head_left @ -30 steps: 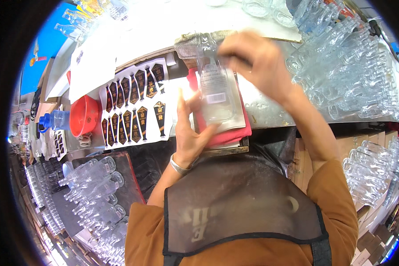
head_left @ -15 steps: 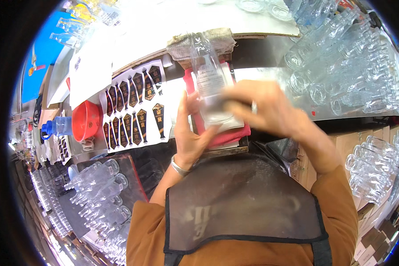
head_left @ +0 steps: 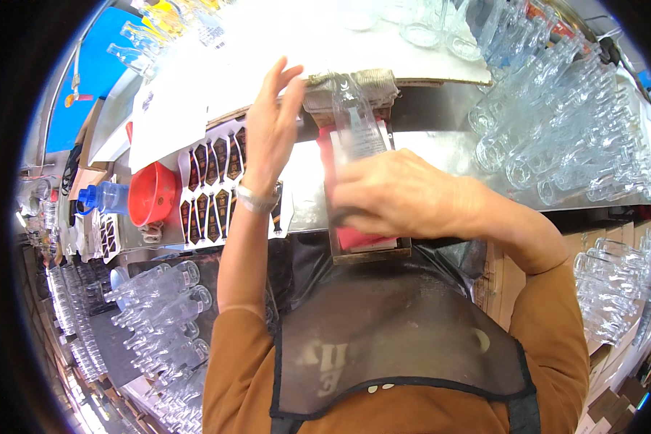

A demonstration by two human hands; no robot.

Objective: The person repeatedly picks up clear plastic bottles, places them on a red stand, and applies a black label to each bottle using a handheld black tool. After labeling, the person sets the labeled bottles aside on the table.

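A clear glass bottle (head_left: 353, 108) lies on a wooden stand lined with red cloth (head_left: 328, 159), its neck on a rolled pale cloth (head_left: 385, 88). My right hand (head_left: 405, 192) bends over the bottle's near part and hides it. Its fingers are curled, with something dark beneath them that I cannot make out. To the left, my left hand (head_left: 271, 130) is raised off the bottle, fingers stretched out and holding nothing I can see. Behind its wrist lies a white sheet of black tie-shaped labels (head_left: 213, 210), partly covered by the forearm.
A red bowl (head_left: 152, 194) and a blue-capped plastic jug (head_left: 110, 197) stand left of the labels. Many clear bottles (head_left: 579, 108) crowd the right side. More bottles lie at lower left (head_left: 159, 304) and lower right (head_left: 615, 282). A white board (head_left: 289, 36) spans the back.
My left hand has let go of the bottle and moved up and left, over the label sheet. My right hand has shifted left onto the bottle's near part.
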